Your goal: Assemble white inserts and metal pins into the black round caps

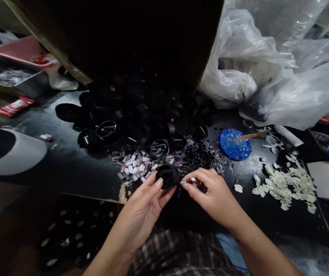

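Note:
My left hand [148, 203] is closed round a round black plastic housing [168, 175], its hollow side facing up. Just right of it, my right hand [210, 191] pinches a small light-coloured part [184, 181]; its exact kind is too small to make out. Another pale piece [193, 179] shows by the right fingers. Beyond the hands lies a pile of small white and grey parts with red edges [135, 166]. Next to that pile, small dark pins and springs [199, 155] are heaped together.
Many black round housings [107, 130] crowd the back of the dark table. At right sit a blue dish of grease [235, 143] with a wooden stick [250, 135], a heap of cream plastic pieces [288, 184] and clear plastic bags [256, 69]. A white container [23, 153] stands left.

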### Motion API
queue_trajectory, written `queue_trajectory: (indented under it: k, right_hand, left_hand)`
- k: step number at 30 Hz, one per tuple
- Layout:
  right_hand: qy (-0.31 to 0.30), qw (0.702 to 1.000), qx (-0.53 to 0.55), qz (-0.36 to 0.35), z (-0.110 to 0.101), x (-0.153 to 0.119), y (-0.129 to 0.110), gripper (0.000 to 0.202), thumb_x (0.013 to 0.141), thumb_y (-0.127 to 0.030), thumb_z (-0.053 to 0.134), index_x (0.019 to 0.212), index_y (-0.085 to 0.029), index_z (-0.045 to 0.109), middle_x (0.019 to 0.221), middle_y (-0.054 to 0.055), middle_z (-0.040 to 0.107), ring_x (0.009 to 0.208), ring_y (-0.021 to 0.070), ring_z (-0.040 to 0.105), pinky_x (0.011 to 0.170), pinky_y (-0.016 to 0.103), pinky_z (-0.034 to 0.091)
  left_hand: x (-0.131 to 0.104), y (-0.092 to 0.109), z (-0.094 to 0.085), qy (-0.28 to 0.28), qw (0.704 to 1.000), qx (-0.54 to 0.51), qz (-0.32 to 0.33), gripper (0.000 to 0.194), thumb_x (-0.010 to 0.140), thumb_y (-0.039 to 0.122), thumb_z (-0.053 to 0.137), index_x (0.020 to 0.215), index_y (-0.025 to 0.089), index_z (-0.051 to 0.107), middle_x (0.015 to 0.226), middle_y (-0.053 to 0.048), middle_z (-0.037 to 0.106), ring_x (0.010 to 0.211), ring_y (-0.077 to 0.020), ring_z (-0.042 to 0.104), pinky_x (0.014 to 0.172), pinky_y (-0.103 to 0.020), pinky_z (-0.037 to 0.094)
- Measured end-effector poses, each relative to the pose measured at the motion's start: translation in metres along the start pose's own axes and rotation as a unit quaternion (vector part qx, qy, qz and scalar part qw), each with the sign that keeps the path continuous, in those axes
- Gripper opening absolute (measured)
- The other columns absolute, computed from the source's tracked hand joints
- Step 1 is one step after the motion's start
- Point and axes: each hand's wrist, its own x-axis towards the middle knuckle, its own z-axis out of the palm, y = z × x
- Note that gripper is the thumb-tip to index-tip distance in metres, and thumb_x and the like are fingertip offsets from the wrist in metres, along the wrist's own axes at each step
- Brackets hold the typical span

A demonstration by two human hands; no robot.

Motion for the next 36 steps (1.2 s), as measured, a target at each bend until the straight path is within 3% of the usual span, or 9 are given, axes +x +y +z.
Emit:
queue_trajectory:
  k: [8, 13, 16, 18, 21, 24, 27, 30, 36]
  right_hand:
    - [0.028, 0.999, -0.006, -0.019, 0.003, -0.024, 0.009, 0.005, 0.089, -0.019, 0.063, 0.092, -0.021, 0.067, 0.08, -0.003, 0.065, 0.074, 0.0137, 0.054, 0.074, 0.03, 0.031]
    - [0.058, 0.997, -0.037, -0.046, 0.011, -0.033, 0.013, 0.009, 0.09, -0.017, 0.061, 0.096, -0.018, 0.068, 0.082, 0.0, 0.067, 0.072, 0.0145, 0.054, 0.072, 0.031, 0.029]
    - [0.043, 0.997, -0.034, -0.051, 0.01, -0.033, 0.014, 0.01, 0.091, -0.019, 0.061, 0.098, -0.02, 0.068, 0.083, -0.001, 0.069, 0.073, 0.0138, 0.056, 0.072, 0.031, 0.03]
    - [0.027, 0.997, -0.056, -0.047, 0.008, -0.03, 0.016, 0.012, 0.093, -0.022, 0.06, 0.102, -0.022, 0.068, 0.087, -0.001, 0.07, 0.075, 0.014, 0.058, 0.073, 0.031, 0.03]
    - [0.016, 0.982, -0.183, -0.041, 0.006, -0.02, 0.021, 0.021, 0.094, -0.022, 0.057, 0.114, -0.022, 0.064, 0.094, 0.003, 0.069, 0.083, 0.0183, 0.059, 0.077, 0.035, 0.029]
    - [-0.013, 0.956, -0.29, -0.046, 0.007, -0.007, 0.025, 0.022, 0.093, -0.018, 0.053, 0.113, -0.021, 0.062, 0.096, 0.005, 0.067, 0.086, 0.0217, 0.059, 0.077, 0.037, 0.027]
    - [-0.024, 0.95, -0.309, -0.048, 0.008, 0.004, 0.025, 0.014, 0.092, -0.017, 0.053, 0.102, -0.018, 0.063, 0.093, 0.006, 0.067, 0.083, 0.0221, 0.06, 0.076, 0.037, 0.028]
    - [-0.017, 0.965, -0.258, -0.038, 0.007, 0.008, 0.026, 0.008, 0.09, -0.016, 0.056, 0.096, -0.016, 0.061, 0.092, 0.005, 0.068, 0.082, 0.0206, 0.06, 0.077, 0.036, 0.03]
    - [0.06, 0.997, -0.006, 0.04, 0.002, 0.0, 0.027, 0.004, 0.087, -0.021, 0.064, 0.09, -0.021, 0.067, 0.081, -0.001, 0.069, 0.076, 0.0158, 0.06, 0.073, 0.031, 0.04]
  left_hand:
    - [-0.014, -0.023, 0.005, -0.009, 1.0, -0.006, -0.01, 0.02, 0.09, 0.03, 0.06, 0.11, 0.024, 0.062, 0.108, -0.009, 0.073, 0.103, -0.0235, 0.067, 0.091, -0.039, 0.054]
    - [-0.021, -0.037, 0.008, -0.016, 0.997, -0.061, -0.054, 0.018, 0.092, 0.029, 0.058, 0.108, 0.025, 0.061, 0.11, -0.007, 0.072, 0.101, -0.0229, 0.068, 0.091, -0.043, 0.054]
    - [-0.022, -0.04, 0.005, -0.008, 0.992, -0.089, -0.089, 0.017, 0.09, 0.031, 0.06, 0.105, 0.024, 0.063, 0.112, -0.009, 0.071, 0.101, -0.0256, 0.068, 0.09, -0.046, 0.055]
    - [-0.022, -0.039, 0.004, 0.013, 0.994, -0.082, -0.076, 0.019, 0.089, 0.03, 0.062, 0.107, 0.022, 0.064, 0.11, -0.009, 0.072, 0.101, -0.0248, 0.068, 0.091, -0.044, 0.055]
    - [-0.016, -0.034, 0.006, 0.047, 0.997, -0.053, -0.011, 0.02, 0.087, 0.028, 0.064, 0.106, 0.021, 0.065, 0.107, -0.008, 0.073, 0.103, -0.0237, 0.067, 0.096, -0.041, 0.052]
    - [-0.003, -0.03, 0.015, 0.034, 0.998, -0.039, 0.023, 0.018, 0.088, 0.028, 0.064, 0.103, 0.02, 0.065, 0.109, -0.007, 0.071, 0.106, -0.0232, 0.065, 0.1, -0.041, 0.049]
    - [0.009, -0.028, 0.022, 0.009, 0.999, -0.033, 0.042, 0.016, 0.089, 0.028, 0.061, 0.104, 0.021, 0.064, 0.106, -0.006, 0.072, 0.103, -0.0206, 0.066, 0.1, -0.04, 0.048]
    - [0.014, -0.028, 0.023, 0.006, 0.998, -0.035, 0.055, 0.015, 0.09, 0.029, 0.06, 0.102, 0.021, 0.064, 0.103, -0.005, 0.072, 0.101, -0.0205, 0.066, 0.1, -0.042, 0.048]
    - [0.006, -0.028, 0.02, 0.014, 0.997, -0.053, 0.046, 0.015, 0.09, 0.028, 0.059, 0.103, 0.021, 0.065, 0.101, -0.006, 0.073, 0.101, -0.0214, 0.067, 0.1, -0.043, 0.049]
